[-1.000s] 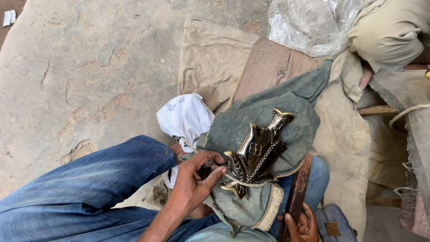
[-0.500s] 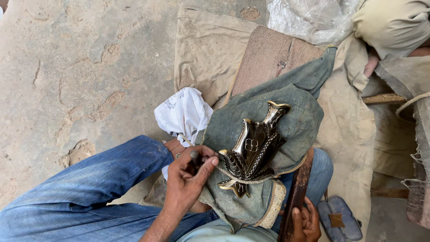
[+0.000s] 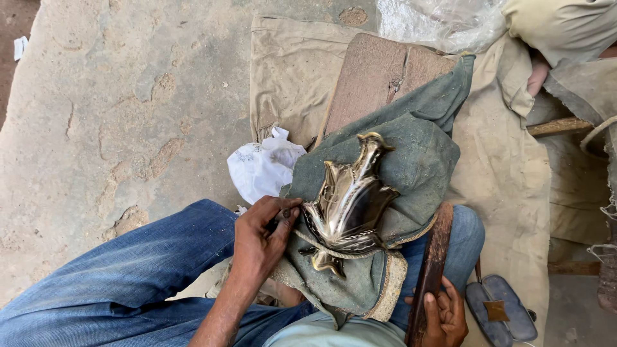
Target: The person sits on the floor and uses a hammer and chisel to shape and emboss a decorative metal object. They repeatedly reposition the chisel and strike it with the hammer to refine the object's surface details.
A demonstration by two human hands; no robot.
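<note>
Shiny brass ornament (image 3: 350,202) lying on a grey-green cloth (image 3: 411,160) spread over the lap, tied round its lower part with a cord (image 3: 334,252). Left hand (image 3: 260,238) curled against the ornament's left edge, fingers pinched on something small and dark, possibly a tool. Right hand (image 3: 445,313) low in view, closed around a dark wooden stick (image 3: 429,270) standing beside the cloth. White rag (image 3: 263,168) just left of the cloth. Wooden board (image 3: 379,77) beyond, on tan sacking (image 3: 295,71).

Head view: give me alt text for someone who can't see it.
A shiny fish-shaped brass piece lies on a grey-green cloth over the person's lap; the left hand works a small tool at its edge. The right hand grips a dark wooden stick.
</note>
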